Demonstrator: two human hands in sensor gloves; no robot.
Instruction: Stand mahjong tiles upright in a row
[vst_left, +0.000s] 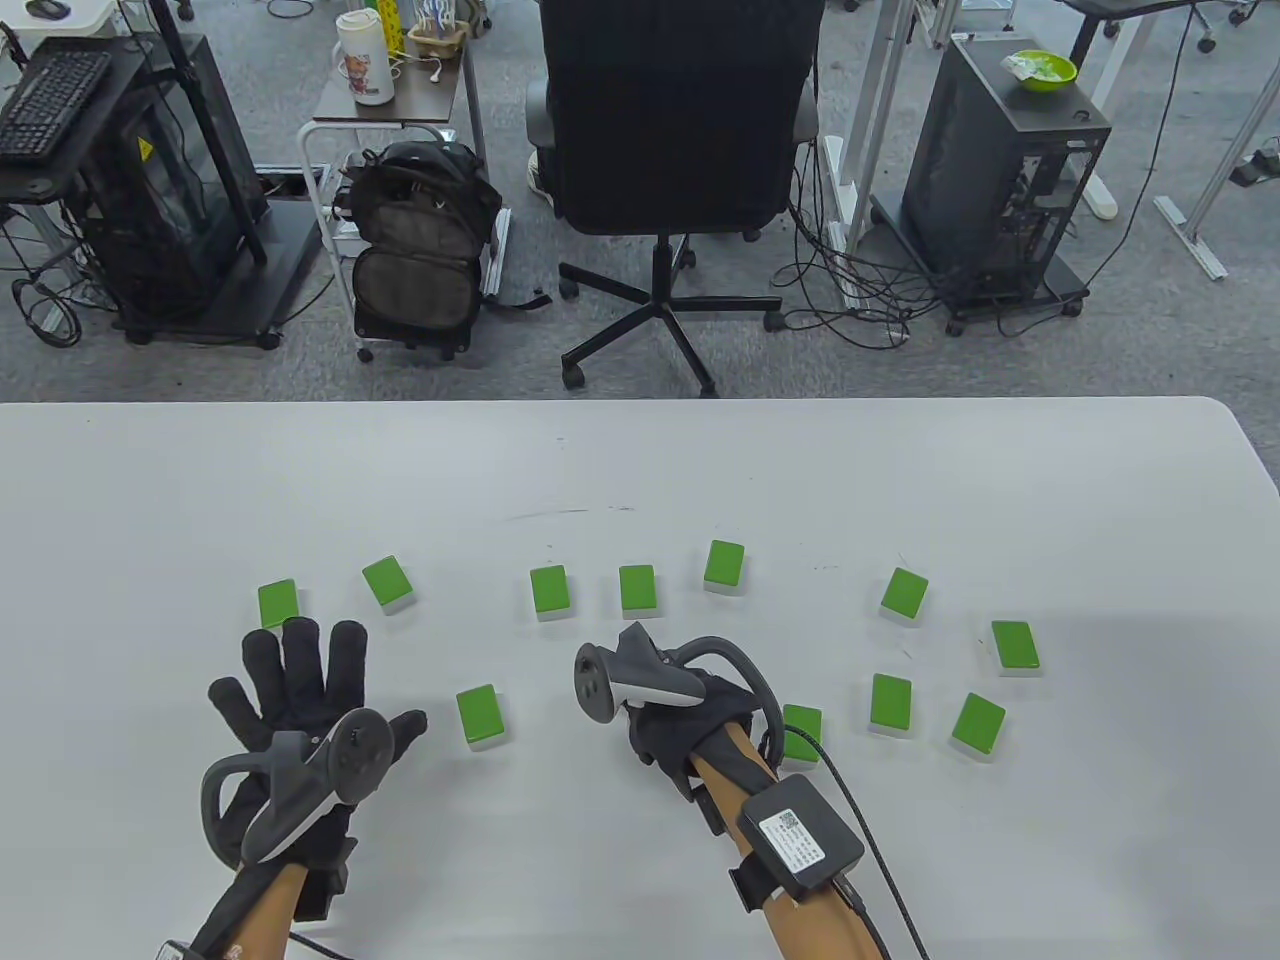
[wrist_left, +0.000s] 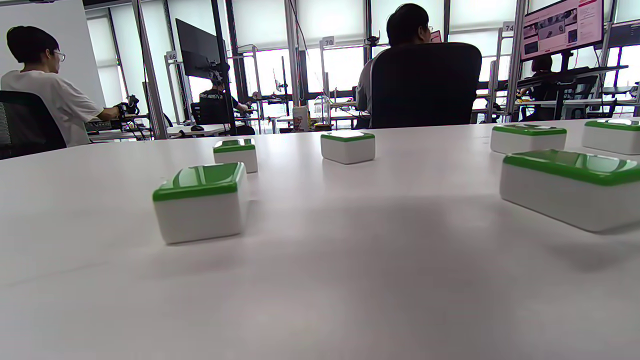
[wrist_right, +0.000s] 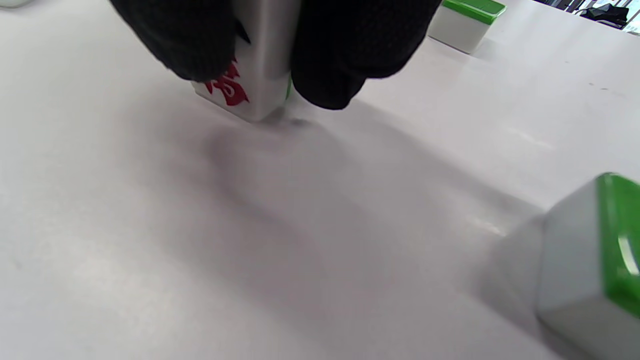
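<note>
An office floor with a black swivel chair (vst_left: 672, 110), a backpack (vst_left: 420, 250) and computer towers lies beyond the far edge of a white table (vst_left: 640, 470). Eleven green-backed mahjong tiles lie flat on the table in a loose arc: a far band runs from the leftmost tile (vst_left: 278, 604) through a middle tile (vst_left: 637, 590) to a tile at far right (vst_left: 1015, 647), and a nearer tile (vst_left: 481, 717) lies between the two hands. The left hand (vst_left: 300, 700) rests palm-down on the table at near left, fingers spread wide and apart, holding nothing; its fingertips lie just beside the leftmost tile. The right hand (vst_left: 680, 715) sits at near centre. In the right wrist view its gloved fingers (wrist_right: 345, 55) pinch a held tile (wrist_right: 252, 87) from both sides; the tile stands on end, slightly tilted, its lower end touching the table, a red character showing on its white face. A tile (vst_left: 802, 733) lies just right of this hand.
</note>
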